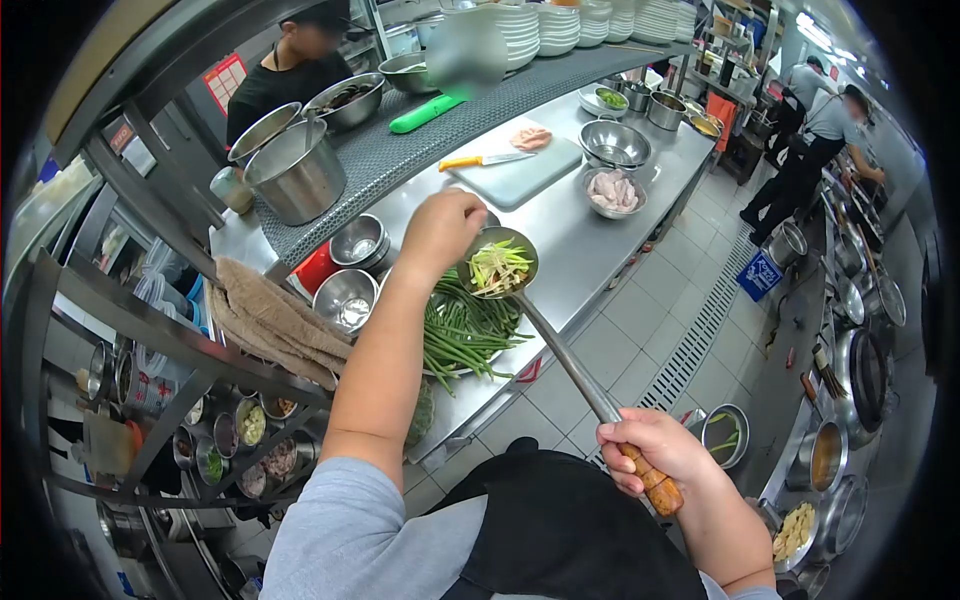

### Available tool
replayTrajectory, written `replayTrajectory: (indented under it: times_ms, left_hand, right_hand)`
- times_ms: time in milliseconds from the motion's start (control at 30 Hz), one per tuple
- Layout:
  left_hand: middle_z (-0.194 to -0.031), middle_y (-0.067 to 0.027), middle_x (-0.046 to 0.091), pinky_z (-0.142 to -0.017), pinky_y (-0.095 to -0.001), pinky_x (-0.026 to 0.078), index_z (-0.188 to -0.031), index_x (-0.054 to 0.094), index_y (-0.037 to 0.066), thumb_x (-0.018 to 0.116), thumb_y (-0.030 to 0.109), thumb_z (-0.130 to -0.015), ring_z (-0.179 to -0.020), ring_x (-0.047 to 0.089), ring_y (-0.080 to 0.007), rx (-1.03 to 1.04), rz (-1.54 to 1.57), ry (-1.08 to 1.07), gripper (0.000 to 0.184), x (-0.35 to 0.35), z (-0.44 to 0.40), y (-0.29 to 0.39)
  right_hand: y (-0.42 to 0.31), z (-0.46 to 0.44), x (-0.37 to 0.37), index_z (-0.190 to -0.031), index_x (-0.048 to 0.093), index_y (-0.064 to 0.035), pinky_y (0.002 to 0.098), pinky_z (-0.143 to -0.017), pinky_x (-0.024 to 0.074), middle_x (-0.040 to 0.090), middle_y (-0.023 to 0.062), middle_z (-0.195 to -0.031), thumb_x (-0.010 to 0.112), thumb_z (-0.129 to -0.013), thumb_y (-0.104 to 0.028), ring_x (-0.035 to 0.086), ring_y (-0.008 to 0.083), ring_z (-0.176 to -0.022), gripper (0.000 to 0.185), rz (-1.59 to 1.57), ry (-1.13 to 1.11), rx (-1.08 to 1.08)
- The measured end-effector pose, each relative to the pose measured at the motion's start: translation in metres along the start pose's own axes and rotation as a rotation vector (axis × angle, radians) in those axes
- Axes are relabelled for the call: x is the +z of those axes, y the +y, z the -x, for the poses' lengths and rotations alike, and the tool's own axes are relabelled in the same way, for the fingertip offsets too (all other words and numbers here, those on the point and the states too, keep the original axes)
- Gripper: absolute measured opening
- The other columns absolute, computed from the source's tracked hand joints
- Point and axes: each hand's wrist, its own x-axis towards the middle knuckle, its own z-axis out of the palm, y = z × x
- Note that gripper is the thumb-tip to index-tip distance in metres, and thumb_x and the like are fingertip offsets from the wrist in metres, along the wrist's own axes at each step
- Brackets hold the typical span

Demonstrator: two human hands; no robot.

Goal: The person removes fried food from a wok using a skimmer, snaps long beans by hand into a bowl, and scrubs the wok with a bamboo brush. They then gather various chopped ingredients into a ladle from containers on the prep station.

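Note:
My right hand (655,455) is wrapped round the wooden-ended handle of a long metal ladle (570,350). Chopped green and pale yellow pieces, which look like scallion (500,268), lie in its round bowl. My left hand (443,230) is just to the upper left of that bowl, its fingers curled together and pointing away; what they hold, if anything, is hidden. A small metal container behind the ladle is mostly covered. Below the ladle, a heap of long green beans (465,335) lies on the steel counter (560,240), partly behind my left forearm.
A cutting board (515,175) carries a yellow-handled knife (487,160) and a piece of raw meat. Beside it stand a steel bowl (614,145) and a bowl of pale meat (614,193). Pots line the raised shelf, with a person behind; co-workers (835,115) stand far right.

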Motion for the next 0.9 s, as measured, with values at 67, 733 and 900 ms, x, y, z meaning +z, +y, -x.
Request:
replayTrajectory:
  times_ms: [67, 733, 900]
  left_hand:
    - [-0.094, -0.0166, 0.066, -0.080, -0.0380, 0.049, -0.094, 0.070, 0.001, 0.063, 0.015, -0.083, -0.089, 0.063, -0.0328, -0.049, -0.061, -0.300, 0.018, 0.008, 0.005, -0.002]
    - [-0.087, -0.0081, 0.065, -0.069, -0.0295, 0.049, -0.115, 0.063, 0.003, 0.070, 0.021, -0.083, -0.073, 0.057, -0.0145, -0.225, 0.185, -0.637, 0.037, -0.022, 0.066, 0.008]
    - [-0.088, -0.0074, 0.066, -0.070, -0.0289, 0.049, -0.115, 0.063, 0.003, 0.070, 0.022, -0.084, -0.073, 0.058, -0.0140, -0.156, 0.248, -0.653, 0.037, -0.011, 0.063, 0.013]
  right_hand:
    - [0.002, -0.001, 0.002, -0.081, 0.044, -0.0068, 0.0277, -0.037, 0.0375, 0.048, 0.0033, -0.057, 0.057, -0.092, -0.019, 0.047, 0.0138, -0.041, 0.021, -0.032, -0.013, -0.001]
    - [0.021, -0.007, -0.015, -0.073, 0.043, -0.0074, 0.0282, -0.037, 0.0391, 0.050, 0.0043, -0.057, 0.059, -0.091, -0.017, 0.048, 0.0138, -0.040, 0.026, -0.191, 0.044, -0.093]
    - [0.020, -0.006, -0.021, -0.076, 0.046, -0.0074, 0.0283, -0.037, 0.0380, 0.047, 0.0042, -0.056, 0.054, -0.094, -0.015, 0.048, 0.0150, -0.040, 0.021, -0.200, 0.083, -0.107]
